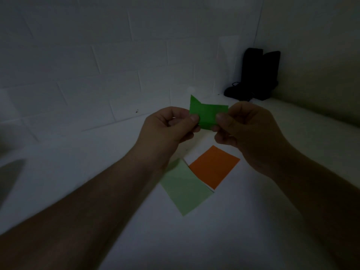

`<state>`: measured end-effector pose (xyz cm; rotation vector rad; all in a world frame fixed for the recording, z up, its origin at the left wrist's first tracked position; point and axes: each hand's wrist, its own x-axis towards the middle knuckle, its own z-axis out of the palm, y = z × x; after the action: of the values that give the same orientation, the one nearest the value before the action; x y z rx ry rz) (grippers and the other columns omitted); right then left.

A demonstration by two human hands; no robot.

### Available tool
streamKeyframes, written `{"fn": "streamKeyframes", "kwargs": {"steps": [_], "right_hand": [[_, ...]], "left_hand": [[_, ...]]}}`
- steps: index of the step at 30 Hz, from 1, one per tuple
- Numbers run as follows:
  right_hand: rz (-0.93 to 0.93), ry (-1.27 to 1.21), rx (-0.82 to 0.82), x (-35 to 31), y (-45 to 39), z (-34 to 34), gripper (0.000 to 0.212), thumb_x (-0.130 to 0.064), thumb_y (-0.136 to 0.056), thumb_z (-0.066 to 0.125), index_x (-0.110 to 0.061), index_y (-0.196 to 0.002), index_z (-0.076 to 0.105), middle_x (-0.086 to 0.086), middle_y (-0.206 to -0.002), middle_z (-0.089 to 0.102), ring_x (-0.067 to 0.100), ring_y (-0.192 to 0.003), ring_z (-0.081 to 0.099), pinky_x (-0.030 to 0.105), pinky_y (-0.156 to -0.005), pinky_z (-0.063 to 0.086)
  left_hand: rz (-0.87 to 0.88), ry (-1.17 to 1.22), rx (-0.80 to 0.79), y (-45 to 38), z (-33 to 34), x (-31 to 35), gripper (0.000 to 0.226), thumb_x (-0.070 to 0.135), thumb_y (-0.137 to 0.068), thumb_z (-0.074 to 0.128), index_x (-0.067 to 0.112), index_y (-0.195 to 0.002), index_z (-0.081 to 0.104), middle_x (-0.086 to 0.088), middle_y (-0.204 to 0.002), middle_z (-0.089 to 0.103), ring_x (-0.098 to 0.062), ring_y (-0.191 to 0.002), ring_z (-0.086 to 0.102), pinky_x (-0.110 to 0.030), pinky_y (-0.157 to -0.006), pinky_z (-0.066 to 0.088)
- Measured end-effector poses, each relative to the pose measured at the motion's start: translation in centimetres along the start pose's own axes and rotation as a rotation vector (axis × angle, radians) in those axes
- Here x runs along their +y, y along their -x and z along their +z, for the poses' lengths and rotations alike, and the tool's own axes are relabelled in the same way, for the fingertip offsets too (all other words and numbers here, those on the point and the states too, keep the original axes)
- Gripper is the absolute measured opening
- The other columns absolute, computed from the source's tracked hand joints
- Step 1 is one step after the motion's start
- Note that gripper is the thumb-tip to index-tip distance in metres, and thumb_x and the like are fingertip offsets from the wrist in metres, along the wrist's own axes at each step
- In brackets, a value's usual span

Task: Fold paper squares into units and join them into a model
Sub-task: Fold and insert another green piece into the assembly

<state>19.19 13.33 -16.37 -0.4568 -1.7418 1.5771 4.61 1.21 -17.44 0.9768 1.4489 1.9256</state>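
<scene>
Both my hands are raised in front of me over the tabletop, sharing one piece of bright green folded paper [208,114]. With my left hand [167,127] I pinch its left edge, thumb on the near face and the other fingers curled in behind. My right hand [245,129] does the same on the right edge, its thumb pressed flat on the paper and the fingers tucked under and behind. Between the two grips the paper stands roughly upright, a wide folded strip with a pointed corner sticking up at its upper left. It hangs clear of everything below it.

Under my hands, on the white tabletop [253,221], lie two more sheets. One is an orange square [214,166], turned so a corner points away from me, lying flat just below my right hand. Beside it on the left is a pale green square [186,189], also turned corner-on; its upper right edge runs right along the orange one's lower left edge, with a thin sliver of white showing at that seam. My left forearm covers part of the pale green sheet's upper corner.

Farther off, in the right-hand corner where the white tiled wall [97,65] meets the side wall, sits a dark black object [255,75] I cannot make out in the dim light.
</scene>
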Motion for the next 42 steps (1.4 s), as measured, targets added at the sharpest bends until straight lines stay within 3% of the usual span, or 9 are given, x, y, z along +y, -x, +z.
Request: {"fn": "streamKeyframes", "kwargs": {"steps": [8, 17, 22, 24, 27, 30, 33, 36, 42], "right_hand": [[-0.078, 0.080, 0.056, 0.0, 0.0, 0.1, 0.020, 0.000, -0.090, 0.069, -0.016, -0.098, 0.059, 0.004, -0.069, 0.073, 0.022, -0.070, 0.072, 0.034, -0.066, 0.062], [-0.102, 0.120, 0.029, 0.0, 0.0, -0.2, 0.027, 0.003, -0.089, 0.068, -0.019, -0.102, 0.061, 0.005, -0.062, 0.067, 0.022, -0.063, 0.065, 0.033, -0.063, 0.059], [0.039, -0.092, -0.079, -0.3, 0.0, -0.4, 0.002, -0.013, -0.089, 0.066, -0.013, -0.088, 0.068, 0.004, -0.068, 0.067, 0.017, -0.063, 0.062, 0.028, -0.062, 0.057], [0.067, -0.131, -0.120, -0.4, 0.1, -0.6, 0.016, -0.026, -0.079, 0.067, -0.014, -0.088, 0.069, 0.004, -0.071, 0.066, 0.014, -0.063, 0.062, 0.029, -0.065, 0.058], [-0.025, -0.013, -0.145, -0.2, 0.2, -0.5, 0.014, -0.021, -0.074, 0.073, -0.022, -0.088, 0.073, 0.015, -0.080, 0.058, 0.018, -0.067, 0.059, 0.028, -0.066, 0.056], [-0.122, 0.068, -0.110, 0.2, 0.0, -0.5, 0.024, 0.003, -0.082, 0.072, -0.021, -0.088, 0.073, 0.015, -0.079, 0.057, 0.017, -0.070, 0.058, 0.019, -0.065, 0.053], [-0.113, 0.033, -0.093, 0.2, -0.1, -0.6, 0.029, 0.012, -0.083, 0.067, -0.015, -0.093, 0.070, -0.006, -0.080, 0.073, 0.007, -0.078, 0.070, 0.019, -0.070, 0.056], [-0.117, 0.022, -0.094, 0.2, -0.1, -0.6, 0.031, 0.014, -0.083, 0.066, -0.014, -0.098, 0.070, -0.004, -0.082, 0.076, 0.010, -0.080, 0.072, 0.022, -0.071, 0.057], [-0.150, 0.076, -0.094, 0.2, -0.1, -0.6, 0.033, 0.011, -0.087, 0.065, -0.020, -0.099, 0.071, -0.001, -0.079, 0.073, 0.016, -0.076, 0.068, 0.028, -0.069, 0.058]], "left_hand": [[-0.061, 0.052, 0.015, 0.0, -0.1, 0.3, 0.016, 0.000, -0.092, 0.069, 0.012, -0.101, 0.065, -0.016, -0.080, 0.074, -0.023, -0.078, 0.070, -0.032, -0.074, 0.056], [0.201, -0.350, -0.055, 0.2, -0.8, 0.1, 0.042, -0.013, -0.092, 0.057, 0.022, -0.103, 0.077, 0.000, -0.098, 0.079, -0.013, -0.093, 0.073, -0.030, -0.086, 0.059], [0.466, -0.660, -0.031, 0.0, -1.2, -0.1, 0.020, 0.021, -0.087, 0.081, 0.034, -0.101, 0.075, 0.007, -0.101, 0.070, -0.011, -0.095, 0.068, -0.024, -0.084, 0.057], [0.490, -0.687, 0.016, -0.2, -1.3, -0.1, 0.013, 0.026, -0.089, 0.079, 0.034, -0.098, 0.076, 0.011, -0.099, 0.070, -0.010, -0.096, 0.067, -0.027, -0.085, 0.056], [0.410, -0.567, -0.001, -0.1, -1.2, -0.1, 0.011, 0.023, -0.090, 0.079, 0.031, -0.097, 0.077, 0.010, -0.091, 0.075, -0.013, -0.091, 0.071, -0.040, -0.087, 0.059], [0.346, -0.474, -0.075, 0.3, -1.0, -0.1, 0.021, 0.016, -0.090, 0.078, 0.032, -0.105, 0.077, 0.001, -0.091, 0.076, -0.022, -0.088, 0.073, -0.046, -0.086, 0.061], [0.299, -0.377, -0.098, 0.3, -0.7, -0.1, 0.021, 0.015, -0.090, 0.077, 0.031, -0.104, 0.078, -0.018, -0.092, 0.072, -0.037, -0.090, 0.071, -0.054, -0.087, 0.060], [0.269, -0.294, -0.084, 0.1, -0.7, -0.1, 0.017, 0.018, -0.087, 0.075, 0.026, -0.101, 0.078, -0.034, -0.096, 0.063, -0.051, -0.094, 0.063, -0.060, -0.088, 0.057], [0.106, -0.131, -0.076, -0.1, -0.6, 0.0, 0.010, 0.002, -0.095, 0.066, 0.005, -0.099, 0.075, -0.013, -0.087, 0.076, -0.022, -0.079, 0.072, -0.036, -0.078, 0.061]]}}
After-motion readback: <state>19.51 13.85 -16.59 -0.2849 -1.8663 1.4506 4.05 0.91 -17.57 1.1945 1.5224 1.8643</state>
